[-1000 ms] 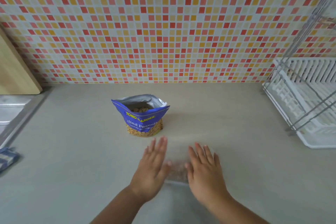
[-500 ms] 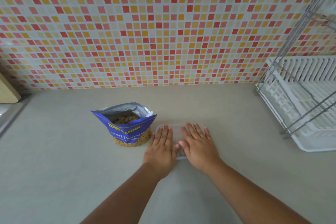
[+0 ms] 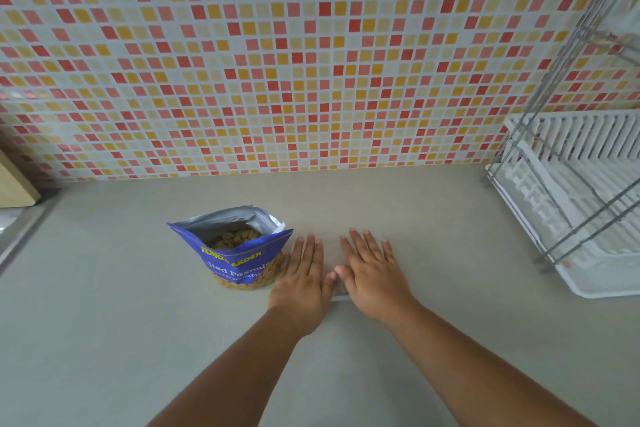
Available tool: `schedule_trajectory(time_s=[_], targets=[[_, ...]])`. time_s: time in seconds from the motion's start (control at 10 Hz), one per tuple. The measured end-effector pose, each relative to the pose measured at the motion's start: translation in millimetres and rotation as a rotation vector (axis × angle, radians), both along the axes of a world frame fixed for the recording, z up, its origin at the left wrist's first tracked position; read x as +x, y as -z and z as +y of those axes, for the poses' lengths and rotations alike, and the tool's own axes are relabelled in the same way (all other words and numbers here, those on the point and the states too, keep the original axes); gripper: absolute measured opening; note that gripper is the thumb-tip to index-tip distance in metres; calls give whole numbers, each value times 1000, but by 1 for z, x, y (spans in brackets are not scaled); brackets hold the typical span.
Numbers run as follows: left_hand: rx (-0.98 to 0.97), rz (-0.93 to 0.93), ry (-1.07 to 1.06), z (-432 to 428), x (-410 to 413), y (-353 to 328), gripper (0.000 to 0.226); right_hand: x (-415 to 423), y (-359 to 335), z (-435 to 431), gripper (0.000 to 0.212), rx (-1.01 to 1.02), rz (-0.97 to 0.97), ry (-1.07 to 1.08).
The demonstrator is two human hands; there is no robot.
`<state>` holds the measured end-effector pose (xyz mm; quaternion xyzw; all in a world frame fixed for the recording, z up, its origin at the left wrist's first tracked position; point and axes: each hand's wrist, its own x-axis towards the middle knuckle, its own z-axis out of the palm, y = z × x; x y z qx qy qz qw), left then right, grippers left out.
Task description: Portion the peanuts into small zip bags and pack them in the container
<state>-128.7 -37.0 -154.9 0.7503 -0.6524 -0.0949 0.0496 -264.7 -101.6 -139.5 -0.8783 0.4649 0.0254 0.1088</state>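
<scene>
Two flat hands, the left hand and right hand, are pressing on a clear plastic zip bag. An opened blue foil peanut pouch is standing alongside.

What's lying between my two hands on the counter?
A clear zip bag lies flat there, the left hand and right hand pressing on it, seen in the head view.

the flat clear plastic zip bag lies mostly hidden under the left hand and right hand; its contents cannot be told. the right edge cuts off the white plastic dish rack, the left edge the pale wooden board.
</scene>
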Motion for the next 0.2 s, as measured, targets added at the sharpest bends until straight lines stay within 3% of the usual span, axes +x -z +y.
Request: schedule_trajectory(time_s=[0.2], targets=[[-188,-29,24,3,-10,-30,78,-4,-29,0,82,-19,-53,43]])
